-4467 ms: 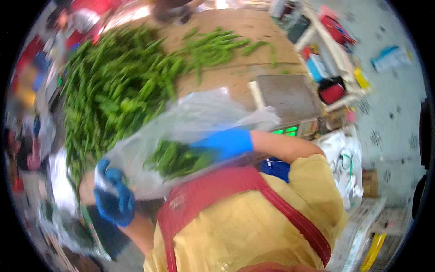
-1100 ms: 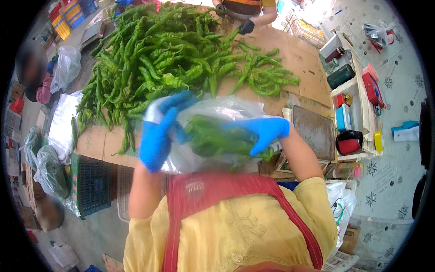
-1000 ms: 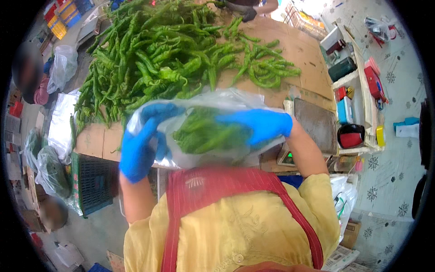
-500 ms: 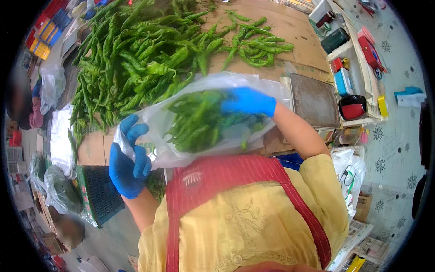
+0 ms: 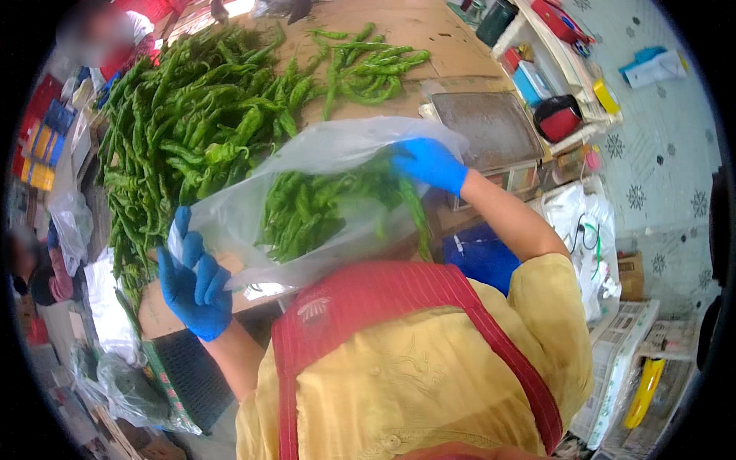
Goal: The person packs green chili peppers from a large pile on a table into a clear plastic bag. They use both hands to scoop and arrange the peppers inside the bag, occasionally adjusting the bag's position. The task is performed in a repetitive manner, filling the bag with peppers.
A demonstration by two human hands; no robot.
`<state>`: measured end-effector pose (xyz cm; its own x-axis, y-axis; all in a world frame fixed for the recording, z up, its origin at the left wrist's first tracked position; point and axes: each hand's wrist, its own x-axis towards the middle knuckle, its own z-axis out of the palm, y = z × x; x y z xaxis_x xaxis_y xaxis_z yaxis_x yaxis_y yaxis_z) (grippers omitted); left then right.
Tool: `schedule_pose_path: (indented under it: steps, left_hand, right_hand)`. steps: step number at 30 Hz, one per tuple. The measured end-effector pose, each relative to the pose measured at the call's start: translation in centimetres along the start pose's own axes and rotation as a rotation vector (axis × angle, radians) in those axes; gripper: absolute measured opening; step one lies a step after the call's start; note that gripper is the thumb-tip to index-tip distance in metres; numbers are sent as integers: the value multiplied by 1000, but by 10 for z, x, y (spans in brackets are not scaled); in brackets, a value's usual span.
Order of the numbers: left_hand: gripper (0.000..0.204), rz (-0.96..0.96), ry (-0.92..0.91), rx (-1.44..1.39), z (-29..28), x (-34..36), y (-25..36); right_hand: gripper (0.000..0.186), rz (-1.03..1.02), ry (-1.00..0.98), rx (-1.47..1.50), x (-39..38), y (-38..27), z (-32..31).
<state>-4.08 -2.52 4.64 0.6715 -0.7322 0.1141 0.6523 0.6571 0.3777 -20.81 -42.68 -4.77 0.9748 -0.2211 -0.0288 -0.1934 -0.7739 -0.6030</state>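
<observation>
A clear plastic bag is stretched between my hands, above the table's near edge. Inside it lies a bunch of long green peppers. My left hand, in a blue glove, pinches the bag's left end, with a bit of film between the raised fingers. At the bag's right end my right hand, also gloved in blue, closes on peppers at the bag's mouth; its fingertips are partly hidden. One long pepper hangs below that hand. Beyond the bag, a large heap of green peppers covers the cardboard.
A smaller group of peppers lies on the cardboard at the back. A flat metal-topped scale stands right of the bag, beside a white shelf box. A dark crate sits below left. Another person is at far left.
My right hand has drawn back toward the bag's right end, and a long pepper now hangs under it. The bag is stretched wider to the left. The view has shifted.
</observation>
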Motion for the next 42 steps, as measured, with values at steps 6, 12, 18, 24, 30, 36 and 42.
schedule_pose_path:
  steps: [6,12,18,24,30,36,42]
  left_hand:
    - [56,-1,-73,-106,-20,-15,6]
    - [59,-5,-51,10,-4,-17,-3]
    - [80,-50,-299,239,35,5,-22]
    - [75,56,-42,33,-13,-24,6]
    - [68,111,-6,1,-36,-15,0]
    - [66,70,-74,-28,-21,3,1]
    - [70,61,-49,-129,-31,-12,12]
  right_hand:
    - [47,-331,194,-668,-88,-18,10]
    - [43,-211,100,-151,-43,-32,25]
    - [38,-659,-185,-303,25,-111,72]
    - [56,-308,633,-11,-12,-50,-21]
    - [34,351,405,113,-52,55,-18]
    - [24,306,607,990,-52,26,-46]
    - [26,366,382,1073,-62,-33,-79]
